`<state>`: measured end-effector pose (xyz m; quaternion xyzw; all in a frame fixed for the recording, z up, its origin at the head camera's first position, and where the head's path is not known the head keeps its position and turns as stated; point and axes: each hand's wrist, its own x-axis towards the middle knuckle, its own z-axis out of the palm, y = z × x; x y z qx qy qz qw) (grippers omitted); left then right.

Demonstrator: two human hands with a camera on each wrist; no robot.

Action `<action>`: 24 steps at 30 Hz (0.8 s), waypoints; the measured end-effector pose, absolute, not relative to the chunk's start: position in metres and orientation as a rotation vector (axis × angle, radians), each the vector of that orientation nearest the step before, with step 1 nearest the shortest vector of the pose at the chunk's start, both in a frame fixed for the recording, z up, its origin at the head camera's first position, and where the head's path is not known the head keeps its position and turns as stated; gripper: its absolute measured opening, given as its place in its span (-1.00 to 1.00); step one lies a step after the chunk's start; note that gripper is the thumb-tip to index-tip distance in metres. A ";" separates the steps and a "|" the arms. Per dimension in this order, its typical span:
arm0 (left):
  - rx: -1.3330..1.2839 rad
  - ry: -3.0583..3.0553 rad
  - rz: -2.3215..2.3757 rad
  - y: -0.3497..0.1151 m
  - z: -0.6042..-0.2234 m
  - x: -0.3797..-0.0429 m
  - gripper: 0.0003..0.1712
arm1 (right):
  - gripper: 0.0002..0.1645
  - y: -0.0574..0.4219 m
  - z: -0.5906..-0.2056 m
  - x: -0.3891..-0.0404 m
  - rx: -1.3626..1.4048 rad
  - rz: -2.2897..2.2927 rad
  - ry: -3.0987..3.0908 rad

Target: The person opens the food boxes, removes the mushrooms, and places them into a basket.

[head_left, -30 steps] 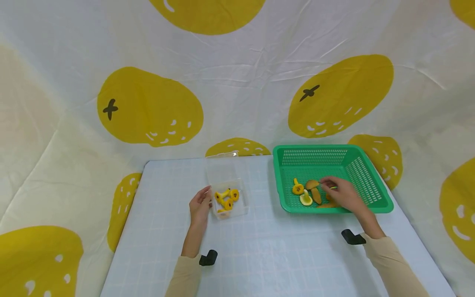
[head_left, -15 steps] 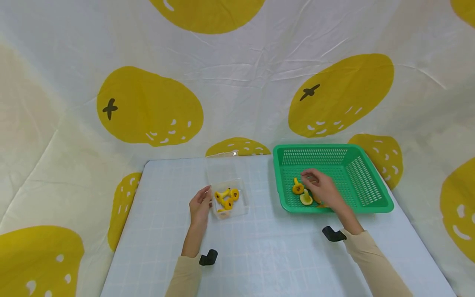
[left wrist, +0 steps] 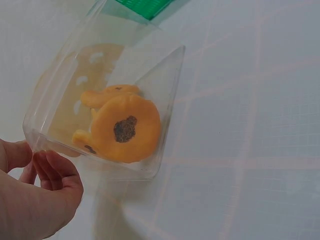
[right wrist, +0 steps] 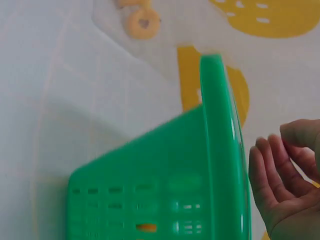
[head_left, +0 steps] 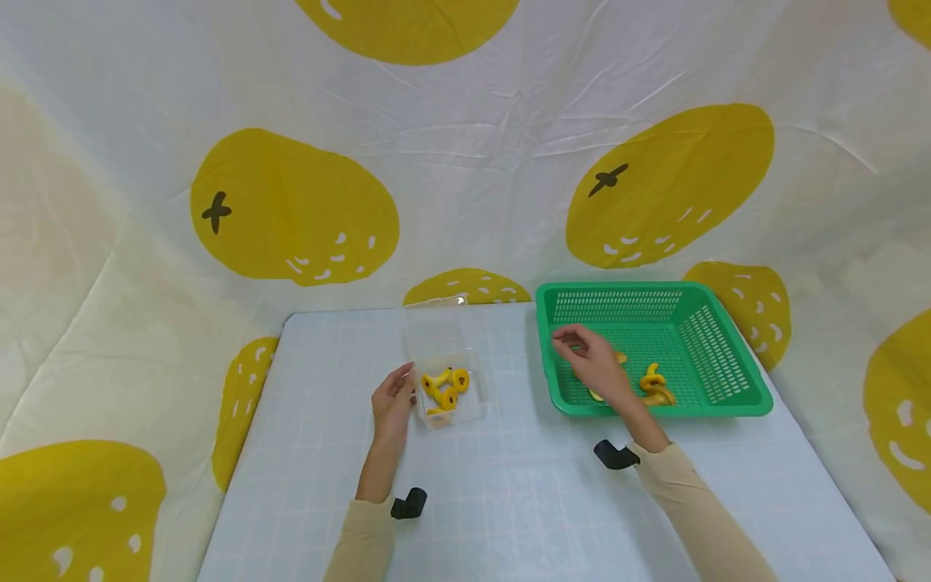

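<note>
Mushrooms, round-capped and yellow, seem light, best stem-held, in the clear plastic box near the tabletop's far edge; my left grip pinches its edge; my right grip I can't tell.

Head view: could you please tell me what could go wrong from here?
The open lid might drop over the yellow mushrooms in the clear plastic box. The left hand pinches just one side, so a bump could swing the box around. The right hand, close to the rim of the green basket, may knock it.
</note>
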<state>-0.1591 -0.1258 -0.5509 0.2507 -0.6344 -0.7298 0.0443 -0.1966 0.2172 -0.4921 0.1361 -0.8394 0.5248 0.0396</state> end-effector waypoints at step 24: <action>0.760 -1.953 -2.264 -0.126 -0.550 -0.157 -0.61 | -0.80 0.116 -0.498 -0.200 0.725 1.663 -2.603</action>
